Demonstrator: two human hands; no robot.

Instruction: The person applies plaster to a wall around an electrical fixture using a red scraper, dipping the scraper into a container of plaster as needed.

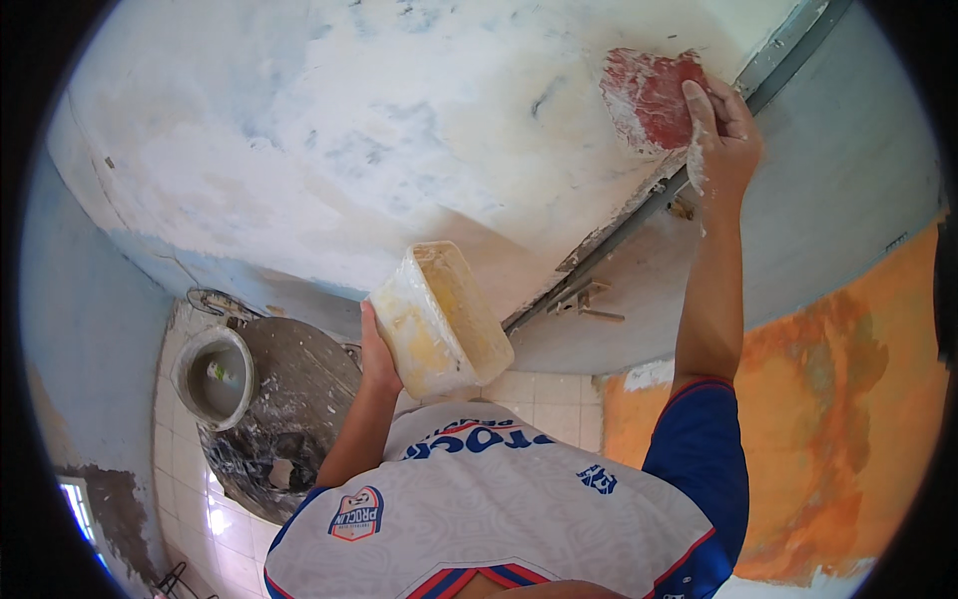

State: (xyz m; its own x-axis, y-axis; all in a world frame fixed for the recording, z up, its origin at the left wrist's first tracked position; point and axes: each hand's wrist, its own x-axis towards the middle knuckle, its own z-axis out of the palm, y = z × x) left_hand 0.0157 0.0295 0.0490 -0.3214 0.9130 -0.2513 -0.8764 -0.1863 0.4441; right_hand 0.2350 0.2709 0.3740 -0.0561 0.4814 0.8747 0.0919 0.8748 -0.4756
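Observation:
My right hand, smeared with white paste, pinches a flat red putty scraper at the upper right. The scraper lies against the patchy white and pale blue wall, close to a grey door frame; whitish paste streaks its face. In front of my chest, my left hand grips a rectangular plastic tub by its left side. The tub is tilted, and dried yellowish and white paste coats its walls. Its bottom is partly hidden.
To the left stands a round, dirty table with a grey bucket and crumpled dark plastic on it. A door handle juts out below the frame. An orange stained wall is at right; tiled floor shows below.

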